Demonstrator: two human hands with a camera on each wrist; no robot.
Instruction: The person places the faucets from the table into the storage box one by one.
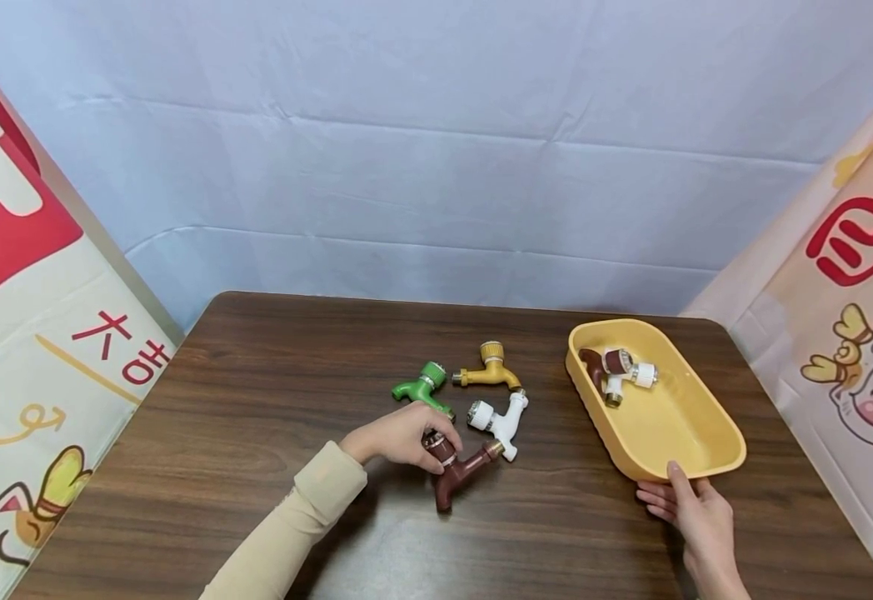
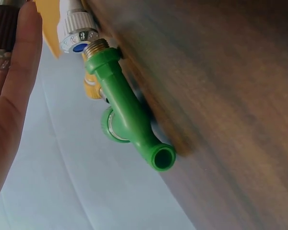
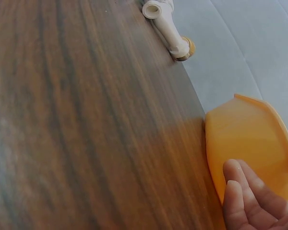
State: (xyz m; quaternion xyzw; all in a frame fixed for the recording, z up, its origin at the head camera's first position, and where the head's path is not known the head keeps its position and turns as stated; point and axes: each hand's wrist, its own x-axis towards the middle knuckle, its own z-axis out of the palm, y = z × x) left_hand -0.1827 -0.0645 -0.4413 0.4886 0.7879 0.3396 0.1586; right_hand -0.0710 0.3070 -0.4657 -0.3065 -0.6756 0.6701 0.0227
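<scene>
Left hand (image 1: pixel 405 433): the grip is closed on the handle of a brown faucet (image 1: pixel 461 477), thumb and fingers pinching it. The faucet's spout points to 7 o'clock and its threaded inlet to 2 o'clock; contact with the tabletop (image 1: pixel 271 375) cannot be determined.

Right hand (image 1: pixel 699 521): the grip is closed on the rim of a yellow basin (image 1: pixel 680 417) at its 6 o'clock end, thumb over the edge, fingers against the outer wall.

Relative to the held faucet, in the head view:
- Green faucet (image 1: pixel 416 390): 11 o'clock, near the left hand.
- Yellow faucet (image 1: pixel 491 377): between 12 and 1 o'clock.
- White faucet (image 1: pixel 507 423): between 1 and 2 o'clock, close by.
- Basin: 2 o'clock, well apart.

Inside the basin, toward its 10 o'clock side, lie a second brown faucet (image 1: pixel 594 367) and a second white faucet (image 1: pixel 613 387). A pale cloth (image 1: pixel 421 183) hangs beyond the tabletop at 12 o'clock.
</scene>
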